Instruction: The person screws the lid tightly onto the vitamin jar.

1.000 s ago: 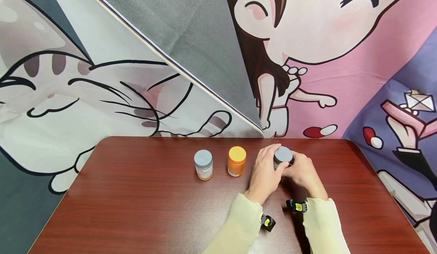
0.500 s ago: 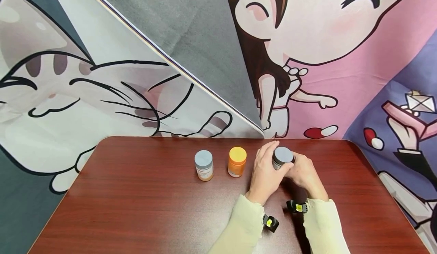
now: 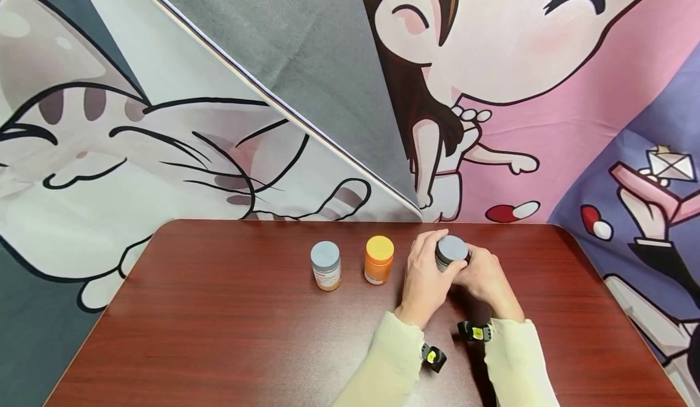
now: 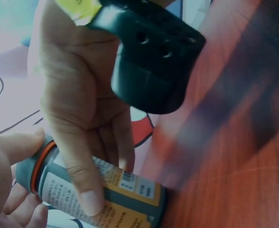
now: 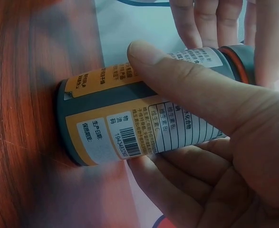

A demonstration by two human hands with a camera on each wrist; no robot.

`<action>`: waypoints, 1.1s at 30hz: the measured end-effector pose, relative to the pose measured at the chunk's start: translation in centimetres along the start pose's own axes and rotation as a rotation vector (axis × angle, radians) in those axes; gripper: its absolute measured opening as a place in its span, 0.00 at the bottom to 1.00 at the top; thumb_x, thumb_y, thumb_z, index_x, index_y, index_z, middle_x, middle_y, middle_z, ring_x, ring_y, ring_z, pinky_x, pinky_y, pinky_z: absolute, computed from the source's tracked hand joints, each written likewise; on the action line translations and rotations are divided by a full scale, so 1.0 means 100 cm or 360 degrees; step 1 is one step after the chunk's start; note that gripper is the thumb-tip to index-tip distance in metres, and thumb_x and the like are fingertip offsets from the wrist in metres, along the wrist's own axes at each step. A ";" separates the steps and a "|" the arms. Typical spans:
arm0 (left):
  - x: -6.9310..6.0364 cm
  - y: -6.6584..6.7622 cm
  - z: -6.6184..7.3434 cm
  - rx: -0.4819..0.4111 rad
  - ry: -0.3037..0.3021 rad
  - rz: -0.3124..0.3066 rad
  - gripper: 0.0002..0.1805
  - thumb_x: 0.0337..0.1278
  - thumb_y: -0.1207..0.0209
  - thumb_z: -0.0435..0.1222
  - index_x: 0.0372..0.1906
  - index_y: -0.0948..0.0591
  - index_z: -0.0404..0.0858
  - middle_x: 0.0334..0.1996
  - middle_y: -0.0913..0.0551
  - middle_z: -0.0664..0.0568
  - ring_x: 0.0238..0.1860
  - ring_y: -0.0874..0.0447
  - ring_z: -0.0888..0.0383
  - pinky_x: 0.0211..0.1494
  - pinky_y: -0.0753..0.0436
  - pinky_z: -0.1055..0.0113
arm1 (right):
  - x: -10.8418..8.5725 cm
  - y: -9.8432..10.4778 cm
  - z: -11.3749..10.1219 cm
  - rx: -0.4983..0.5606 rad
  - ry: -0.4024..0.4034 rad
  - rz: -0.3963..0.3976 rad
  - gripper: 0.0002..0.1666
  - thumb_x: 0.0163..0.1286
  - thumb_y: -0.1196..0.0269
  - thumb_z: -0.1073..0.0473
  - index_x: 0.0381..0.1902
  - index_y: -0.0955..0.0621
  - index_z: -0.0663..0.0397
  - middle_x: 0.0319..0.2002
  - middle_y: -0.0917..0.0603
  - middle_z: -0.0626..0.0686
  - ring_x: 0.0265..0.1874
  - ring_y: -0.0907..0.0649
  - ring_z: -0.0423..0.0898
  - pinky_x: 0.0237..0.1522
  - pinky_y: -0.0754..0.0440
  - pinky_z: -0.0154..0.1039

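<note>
In the head view, a dark grey bottle (image 3: 442,265) stands at the right rear of the table, between both hands. My left hand (image 3: 423,279) pinches its grey cap (image 3: 452,248) with thumb and fingers. My right hand (image 3: 485,278) grips the body from the right. Its thumb presses on the yellow-and-white printed label (image 5: 122,137) in the right wrist view. An orange ring (image 4: 40,166) shows just under the cap in the left wrist view. Whether the cap is loose cannot be told. The base meets or nearly meets the tabletop.
An orange bottle (image 3: 378,267) with a yellow lid stands left of my left hand. Farther left is a grey-lidded bottle (image 3: 326,267) with a pale label. The reddish-brown wooden table (image 3: 229,334) ends at a wall cloth (image 3: 328,91) printed with cartoon figures.
My left hand has turned slightly on the cap, its thumb and wrist shifting a little to the right. The right hand and the other bottles stay in place.
</note>
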State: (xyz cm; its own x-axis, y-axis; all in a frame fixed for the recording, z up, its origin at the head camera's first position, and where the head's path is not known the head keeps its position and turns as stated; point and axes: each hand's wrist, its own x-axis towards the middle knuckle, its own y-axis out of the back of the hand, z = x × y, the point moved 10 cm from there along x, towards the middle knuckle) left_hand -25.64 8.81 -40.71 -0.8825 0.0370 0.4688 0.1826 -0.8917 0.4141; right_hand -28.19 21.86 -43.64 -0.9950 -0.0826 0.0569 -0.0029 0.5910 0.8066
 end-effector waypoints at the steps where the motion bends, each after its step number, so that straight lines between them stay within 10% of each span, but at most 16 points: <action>1: 0.001 0.000 0.000 0.0002 0.0002 -0.0022 0.31 0.52 0.26 0.41 0.63 0.22 0.45 0.57 0.22 0.53 0.59 0.23 0.59 0.62 0.26 0.68 | 0.000 0.001 -0.001 0.0000 0.0011 0.0008 0.26 0.49 0.25 0.59 0.46 0.16 0.67 0.38 0.12 0.63 0.38 0.15 0.63 0.42 0.19 0.59; 11: 0.001 -0.003 -0.005 -0.0050 0.0034 -0.0218 0.31 0.59 0.30 0.40 0.67 0.25 0.47 0.63 0.23 0.55 0.61 0.24 0.60 0.65 0.27 0.61 | 0.000 0.001 -0.003 0.0039 0.0058 0.0036 0.21 0.49 0.26 0.60 0.40 0.16 0.64 0.32 0.13 0.57 0.32 0.17 0.55 0.38 0.19 0.51; 23: -0.001 0.007 -0.001 -0.0044 -0.0058 0.0059 0.35 0.47 0.23 0.42 0.63 0.23 0.45 0.59 0.24 0.53 0.60 0.26 0.59 0.62 0.26 0.66 | 0.000 0.001 -0.003 0.0002 0.0115 0.0047 0.24 0.47 0.23 0.59 0.41 0.15 0.65 0.36 0.12 0.61 0.37 0.15 0.61 0.42 0.18 0.59; 33: -0.003 0.002 -0.002 -0.0016 -0.0021 0.0031 0.35 0.47 0.23 0.41 0.63 0.22 0.43 0.57 0.24 0.52 0.59 0.24 0.58 0.62 0.26 0.67 | 0.000 0.000 -0.003 -0.0016 0.0095 0.0018 0.24 0.48 0.24 0.60 0.42 0.15 0.67 0.36 0.12 0.63 0.37 0.15 0.64 0.42 0.19 0.60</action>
State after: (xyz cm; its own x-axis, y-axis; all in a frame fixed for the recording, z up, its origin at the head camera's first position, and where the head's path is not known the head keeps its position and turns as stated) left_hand -25.39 8.59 -40.92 -0.8730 0.0253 0.4870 0.1953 -0.8969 0.3968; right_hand -28.15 21.61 -43.48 -0.9872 -0.1235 0.1008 0.0097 0.5842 0.8115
